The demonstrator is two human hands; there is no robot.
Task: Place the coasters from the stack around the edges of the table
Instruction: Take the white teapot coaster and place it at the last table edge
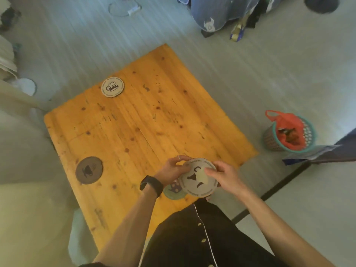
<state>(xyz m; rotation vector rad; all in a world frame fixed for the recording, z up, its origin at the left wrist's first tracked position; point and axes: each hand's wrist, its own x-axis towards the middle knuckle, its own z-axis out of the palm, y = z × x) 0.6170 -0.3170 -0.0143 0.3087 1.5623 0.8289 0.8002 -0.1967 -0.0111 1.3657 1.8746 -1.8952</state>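
A small wooden table [134, 122] stands below me. Both hands hold a stack of round coasters [198, 179] over its near right edge; the top one is beige with dark marks. My left hand [170, 170] grips the stack's left rim and my right hand [224, 175] grips its right side. A greenish coaster [173, 191] lies on the table partly under the stack. A beige coaster [112, 87] with a dark picture lies near the far left edge. A dark brown coaster [89, 170] lies near the left edge.
A teal basket [289, 132] with a red bag stands on the floor to the right. Dark fabric and a black bar [285, 182] lie at the right. Clothes are piled at the top; pale furniture is at the left.
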